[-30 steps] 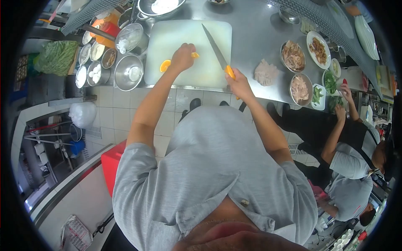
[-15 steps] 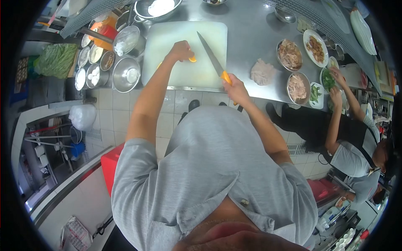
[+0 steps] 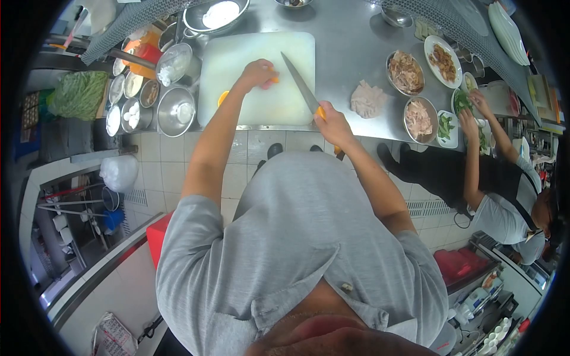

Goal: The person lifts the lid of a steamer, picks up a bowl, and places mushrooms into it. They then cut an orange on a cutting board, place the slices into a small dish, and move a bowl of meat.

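Note:
My left hand (image 3: 257, 75) is over the white cutting board (image 3: 267, 110), its fingers closed around an orange piece of fruit (image 3: 275, 79) that is mostly hidden. A second orange piece (image 3: 222, 98), round and cut-looking, lies at the board's left side beside my left forearm. In my right hand (image 3: 334, 126), at the board's near right corner, is a kitchen knife (image 3: 300, 82) gripped by its yellow-orange handle. The blade slants up and left over the board, its tip to the right of my left hand and apart from it.
Steel bowls (image 3: 176, 110) and small containers crowd the left. To the right are a crumpled pale cloth (image 3: 367, 99), bowls of shredded meat (image 3: 405, 72) and a white plate (image 3: 443, 62) of brown food. A co-worker's hands (image 3: 473, 111) handle green leaves at the far right.
The orange piece at the board's left side shows more now, and the one in my left hand shows less. The knife stays in my right hand. The co-worker's hands have shifted slightly.

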A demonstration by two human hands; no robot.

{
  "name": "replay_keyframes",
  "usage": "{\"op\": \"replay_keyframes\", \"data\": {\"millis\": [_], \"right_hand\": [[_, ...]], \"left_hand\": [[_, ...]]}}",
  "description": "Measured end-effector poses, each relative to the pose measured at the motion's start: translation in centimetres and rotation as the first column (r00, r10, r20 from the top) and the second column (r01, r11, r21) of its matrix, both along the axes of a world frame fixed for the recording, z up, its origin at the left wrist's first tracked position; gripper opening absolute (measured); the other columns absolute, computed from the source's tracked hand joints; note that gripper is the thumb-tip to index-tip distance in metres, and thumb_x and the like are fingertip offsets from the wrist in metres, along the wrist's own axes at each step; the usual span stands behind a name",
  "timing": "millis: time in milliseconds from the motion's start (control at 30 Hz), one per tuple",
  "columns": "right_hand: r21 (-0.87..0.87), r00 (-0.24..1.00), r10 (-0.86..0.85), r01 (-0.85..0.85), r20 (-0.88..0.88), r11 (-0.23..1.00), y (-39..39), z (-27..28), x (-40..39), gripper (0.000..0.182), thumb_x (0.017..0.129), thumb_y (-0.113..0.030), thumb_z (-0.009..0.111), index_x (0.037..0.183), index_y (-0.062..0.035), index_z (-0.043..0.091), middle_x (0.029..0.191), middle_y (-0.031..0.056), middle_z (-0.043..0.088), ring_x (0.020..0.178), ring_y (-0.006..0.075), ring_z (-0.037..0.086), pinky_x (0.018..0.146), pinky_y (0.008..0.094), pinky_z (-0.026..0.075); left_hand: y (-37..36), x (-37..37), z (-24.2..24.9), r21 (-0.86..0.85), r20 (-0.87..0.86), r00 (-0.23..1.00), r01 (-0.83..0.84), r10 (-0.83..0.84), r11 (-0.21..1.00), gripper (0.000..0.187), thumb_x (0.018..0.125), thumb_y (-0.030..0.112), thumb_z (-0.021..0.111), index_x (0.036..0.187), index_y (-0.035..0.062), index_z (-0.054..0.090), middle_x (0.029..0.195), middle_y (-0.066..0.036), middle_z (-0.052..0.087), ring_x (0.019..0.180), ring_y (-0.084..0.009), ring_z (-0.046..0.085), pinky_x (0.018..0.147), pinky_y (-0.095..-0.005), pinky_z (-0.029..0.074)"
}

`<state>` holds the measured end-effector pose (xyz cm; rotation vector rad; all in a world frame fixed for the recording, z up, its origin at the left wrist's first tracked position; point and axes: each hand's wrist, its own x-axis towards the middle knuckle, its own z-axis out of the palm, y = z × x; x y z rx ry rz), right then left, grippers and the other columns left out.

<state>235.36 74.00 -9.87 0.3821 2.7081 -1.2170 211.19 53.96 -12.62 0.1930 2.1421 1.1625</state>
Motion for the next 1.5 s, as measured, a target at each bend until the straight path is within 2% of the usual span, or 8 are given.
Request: {"op": "replay_keyframes", "data": {"millis": [100,200,300,433,700,800,1200,1500], "right_hand": [[0.018,1.0,0.016,-0.016,0.0,1.0,-0.1,0.8,0.1,0.051,0.095,-0.023,0.058,0.14,-0.0025,0.045,0.095,0.0293,0.068,0.092,0.0472,0.066,0.083,0.0499,0.052],[0.022,0.998,0.042,-0.041,-0.04,0.999,-0.3,1.5,0.1,0.057,0.096,-0.022,0.058,0.148,-0.0083,0.04,0.088,0.0271,0.068,0.086,0.0459,0.066,0.08,0.0502,0.051],[0.039,0.994,0.108,-0.109,0.03,0.993,-0.9,3.9,0.0,0.062,0.097,-0.02,0.056,0.155,-0.0165,0.034,0.085,0.0251,0.068,0.082,0.0437,0.066,0.078,0.0497,0.051],[0.003,0.987,0.135,-0.136,0.088,0.991,-1.9,6.1,-0.5,0.064,0.098,-0.018,0.056,0.157,-0.0222,0.031,0.081,0.0242,0.067,0.08,0.042,0.066,0.077,0.0491,0.05],[0.044,0.983,0.17,-0.173,0.076,0.984,-2.5,5.3,-0.8,0.065,0.097,-0.017,0.056,0.157,-0.0228,0.031,0.079,0.0236,0.067,0.077,0.0414,0.066,0.076,0.049,0.051],[0.057,0.98,0.176,-0.182,0.089,0.982,-2.6,5.3,-0.9,0.065,0.097,-0.017,0.056,0.157,-0.0222,0.031,0.079,0.0237,0.067,0.076,0.0414,0.066,0.075,0.0492,0.051],[0.106,0.976,0.206,-0.213,0.071,0.971,-2.6,4.5,-1.1,0.065,0.097,-0.019,0.056,0.157,-0.0213,0.032,0.08,0.0234,0.068,0.076,0.0414,0.066,0.077,0.05,0.052],[0.05,0.979,0.2,-0.202,0.039,0.978,-2.7,4.1,-1.6,0.064,0.096,-0.016,0.058,0.155,-0.0184,0.034,0.072,0.0242,0.064,0.071,0.0422,0.064,0.072,0.0504,0.05]], "left_hand": [[-1.3,0.3,0.1,-0.086,-0.192,0.981,0.014,-0.031,0.996,0.05,0.08,0.018,0.079,0.125,0.0055,0.063,0.103,-0.015,0.068,0.068,-0.0151,0.067,0.063,-0.0282,0.057],[-1.9,0.3,-1.3,-0.096,-0.26,0.965,-0.01,-0.015,0.995,0.051,0.075,0.017,0.082,0.122,0.008,0.064,0.107,-0.015,0.066,0.074,-0.0185,0.068,0.067,-0.0308,0.057],[-2.1,0.7,-2.4,-0.171,-0.496,0.864,0.003,-0.088,0.985,0.052,0.07,0.024,0.084,0.115,0.0064,0.065,0.109,-0.017,0.065,0.096,-0.0278,0.067,0.082,-0.0384,0.054],[-1.9,0.9,-3.2,-0.132,-0.573,0.817,-0.013,-0.065,0.991,0.045,0.07,0.02,0.084,0.108,0.0034,0.066,0.107,-0.014,0.068,0.093,-0.0259,0.067,0.08,-0.0365,0.055],[-1.4,0.9,-2.9,-0.125,-0.495,0.868,-0.013,-0.051,0.992,0.043,0.071,0.022,0.083,0.106,0.0058,0.066,0.108,-0.017,0.063,0.103,-0.0326,0.062,0.089,-0.0401,0.052],[-1.4,1.1,-2.9,-0.158,-0.59,0.804,-0.025,-0.074,0.987,0.04,0.072,0.019,0.085,0.104,0.0033,0.067,0.106,-0.017,0.068,0.095,-0.0279,0.068,0.083,-0.0374,0.055],[-1.3,0.9,-3.2,-0.097,-0.587,0.809,-0.015,-0.045,0.995,0.033,0.073,0.016,0.083,0.098,0.0034,0.065,0.091,-0.011,0.072,0.083,-0.0233,0.07,0.078,-0.033,0.056],[-1.1,0.7,-2.5,-0.169,-0.569,0.817,-0.001,-0.096,0.986,0.032,0.073,0.014,0.083,0.097,0.0026,0.066,0.09,-0.011,0.073,0.081,-0.0229,0.07,0.076,-0.0321,0.056]]}}
